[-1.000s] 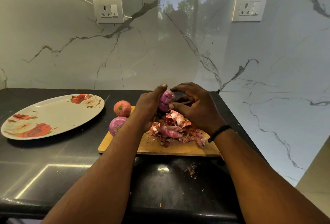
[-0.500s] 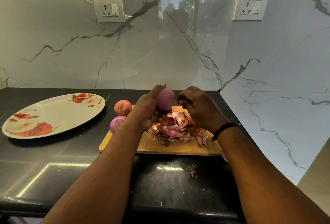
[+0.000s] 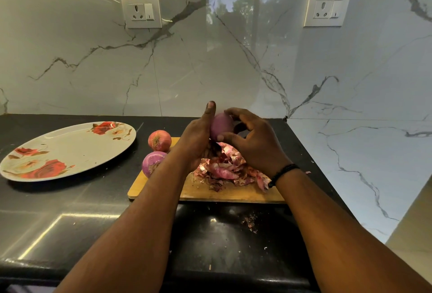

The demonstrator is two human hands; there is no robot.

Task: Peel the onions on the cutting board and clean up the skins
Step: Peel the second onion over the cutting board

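Both hands up over the cutting board (image 3: pixel 231 193), sharing one onion (image 3: pixel 221 125). Left hand (image 3: pixel 196 138) cupped around its left side, thumb sticking straight up; right hand (image 3: pixel 253 143) curled over the top and front, fingertips on it. Looks smooth and purple, so pretty much peeled by the look of it.

Right under the hands: big heap of skins (image 3: pixel 228 166) on the board, none cleared away yet. Just left of the left wrist, a second onion (image 3: pixel 153 163) that looks peeled, and behind it a third onion (image 3: pixel 159 140) with its papery coat on. So roughly two down, one to go, plus all the cleanup.

Further left on the tabletop (image 3: pixel 93 211), flowered plate (image 3: pixel 67 150), nothing on it. A few crumbs of skin (image 3: pixel 250 221) near the right forearm too.
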